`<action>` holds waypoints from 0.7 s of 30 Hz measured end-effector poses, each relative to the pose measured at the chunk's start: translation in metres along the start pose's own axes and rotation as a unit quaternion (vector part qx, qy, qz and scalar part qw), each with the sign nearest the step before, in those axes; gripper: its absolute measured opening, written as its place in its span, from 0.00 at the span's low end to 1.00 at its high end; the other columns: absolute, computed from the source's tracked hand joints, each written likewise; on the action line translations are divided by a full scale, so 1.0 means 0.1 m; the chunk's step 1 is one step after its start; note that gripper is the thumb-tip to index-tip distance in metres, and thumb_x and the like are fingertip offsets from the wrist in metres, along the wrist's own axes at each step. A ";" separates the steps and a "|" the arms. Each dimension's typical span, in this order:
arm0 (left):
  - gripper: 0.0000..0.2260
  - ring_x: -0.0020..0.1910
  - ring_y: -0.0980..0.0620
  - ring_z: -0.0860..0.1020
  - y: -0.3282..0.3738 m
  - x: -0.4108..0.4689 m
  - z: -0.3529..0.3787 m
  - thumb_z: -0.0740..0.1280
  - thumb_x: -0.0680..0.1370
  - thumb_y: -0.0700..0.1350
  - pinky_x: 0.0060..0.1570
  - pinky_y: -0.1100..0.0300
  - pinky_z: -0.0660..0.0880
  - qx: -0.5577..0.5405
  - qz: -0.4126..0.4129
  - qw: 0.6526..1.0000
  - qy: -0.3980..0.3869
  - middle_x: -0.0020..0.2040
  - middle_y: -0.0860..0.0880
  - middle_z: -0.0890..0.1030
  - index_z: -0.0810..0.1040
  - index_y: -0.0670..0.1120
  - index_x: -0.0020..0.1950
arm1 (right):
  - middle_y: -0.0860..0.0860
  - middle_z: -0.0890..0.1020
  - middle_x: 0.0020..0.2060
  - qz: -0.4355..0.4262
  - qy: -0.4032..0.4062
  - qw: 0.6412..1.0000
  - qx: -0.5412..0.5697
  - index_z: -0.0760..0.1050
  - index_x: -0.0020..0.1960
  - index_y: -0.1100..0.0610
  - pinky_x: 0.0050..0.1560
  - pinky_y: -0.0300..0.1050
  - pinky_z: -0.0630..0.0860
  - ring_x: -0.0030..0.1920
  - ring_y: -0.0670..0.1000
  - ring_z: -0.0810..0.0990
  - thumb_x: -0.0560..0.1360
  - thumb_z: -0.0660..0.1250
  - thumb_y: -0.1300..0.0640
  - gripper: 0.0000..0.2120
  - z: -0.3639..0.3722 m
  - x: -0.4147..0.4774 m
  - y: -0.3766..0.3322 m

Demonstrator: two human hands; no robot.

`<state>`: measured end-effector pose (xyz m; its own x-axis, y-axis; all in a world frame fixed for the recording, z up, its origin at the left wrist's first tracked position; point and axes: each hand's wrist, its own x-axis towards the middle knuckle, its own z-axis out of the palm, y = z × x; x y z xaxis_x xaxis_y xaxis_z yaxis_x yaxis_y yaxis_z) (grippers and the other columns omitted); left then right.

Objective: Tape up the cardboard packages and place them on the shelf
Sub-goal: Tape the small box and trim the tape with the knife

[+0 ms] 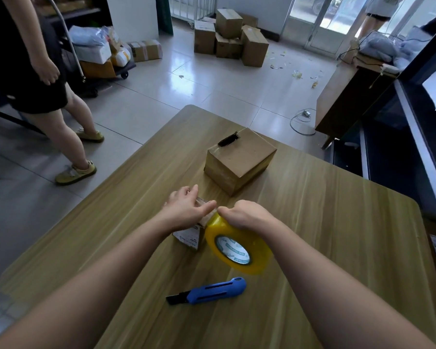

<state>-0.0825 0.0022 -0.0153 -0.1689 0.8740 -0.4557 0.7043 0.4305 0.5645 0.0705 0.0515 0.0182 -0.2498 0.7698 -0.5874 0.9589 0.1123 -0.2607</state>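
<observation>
— Wooden table [337,235], 2 boxes: small package [189,236] near centre, held under spread left hand [184,207]; larger box [239,159] farther back.
— Right hand [247,214] curled round tape roll [237,250], just right of it. Keep strip taut, smooth down along seam, cut with knife [212,290] afterwards.

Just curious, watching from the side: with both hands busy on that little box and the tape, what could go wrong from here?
The blue utility knife lies on the table between the forearms, its dark blade end seemingly out, so an arm could brush it. Only the left hand steadies the small box, so pulling the tape roll with the right hand might shift the box or lay the tape crooked.
</observation>
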 end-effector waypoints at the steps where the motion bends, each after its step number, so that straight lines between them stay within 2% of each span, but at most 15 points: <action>1: 0.34 0.77 0.45 0.50 0.00 0.02 0.03 0.54 0.78 0.66 0.74 0.41 0.53 0.048 -0.004 0.999 0.022 0.79 0.49 0.51 0.49 0.53 0.79 | 0.58 0.76 0.63 0.003 -0.009 1.000 0.029 0.70 0.68 0.59 0.58 0.51 0.71 0.58 0.57 0.76 0.82 0.50 0.41 0.27 -0.02 -0.02 -0.01; 4: 0.34 0.75 0.43 0.57 -0.04 0.07 0.09 0.50 0.77 0.69 0.71 0.42 0.57 0.151 -0.001 0.986 0.073 0.77 0.47 0.57 0.48 0.55 0.79 | 0.58 0.72 0.66 0.004 -0.044 0.991 0.125 0.68 0.71 0.58 0.59 0.51 0.68 0.58 0.56 0.73 0.82 0.50 0.45 0.24 -0.10 -0.08 0.00; 6: 0.34 0.73 0.43 0.60 -0.06 0.09 0.07 0.49 0.77 0.69 0.68 0.44 0.61 0.185 0.003 0.979 0.080 0.76 0.47 0.60 0.48 0.56 0.79 | 0.56 0.72 0.66 0.015 -0.062 0.983 0.173 0.67 0.70 0.55 0.61 0.52 0.70 0.58 0.56 0.73 0.81 0.55 0.43 0.23 -0.12 -0.08 0.07; 8: 0.34 0.72 0.42 0.61 -0.05 0.11 0.05 0.48 0.77 0.69 0.67 0.45 0.62 0.207 0.014 0.975 0.077 0.76 0.47 0.60 0.47 0.56 0.79 | 0.56 0.74 0.66 0.027 -0.076 0.974 0.211 0.67 0.71 0.55 0.65 0.57 0.71 0.61 0.58 0.75 0.79 0.59 0.40 0.26 -0.10 -0.12 0.13; 11: 0.34 0.73 0.42 0.60 -0.04 0.12 -0.01 0.48 0.77 0.69 0.69 0.44 0.62 0.228 0.028 0.972 0.052 0.77 0.46 0.59 0.44 0.56 0.79 | 0.57 0.76 0.64 0.006 -0.087 0.974 0.209 0.69 0.72 0.57 0.66 0.58 0.72 0.61 0.59 0.77 0.79 0.56 0.36 0.31 -0.04 -0.16 0.17; 16: 0.34 0.74 0.43 0.59 -0.03 0.15 -0.12 0.47 0.78 0.68 0.70 0.45 0.58 0.285 0.060 0.956 0.016 0.77 0.46 0.58 0.41 0.56 0.79 | 0.59 0.73 0.68 -0.001 -0.067 0.982 0.174 0.67 0.73 0.61 0.64 0.51 0.68 0.65 0.59 0.73 0.83 0.50 0.41 0.29 -0.01 -0.19 0.09; 21: 0.33 0.74 0.43 0.57 -0.16 0.20 -0.24 0.48 0.78 0.68 0.73 0.44 0.50 0.278 0.074 0.958 -0.008 0.77 0.47 0.58 0.40 0.58 0.78 | 0.60 0.67 0.73 -0.004 -0.119 0.984 0.130 0.63 0.75 0.62 0.69 0.50 0.65 0.72 0.59 0.67 0.85 0.48 0.45 0.27 0.14 -0.26 0.01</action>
<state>-0.1141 0.0178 -0.0169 -0.0317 0.9105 -0.4122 0.9789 0.1117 0.1713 0.0760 0.0224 0.0225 -0.3118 0.5969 -0.7392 0.8972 -0.0710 -0.4358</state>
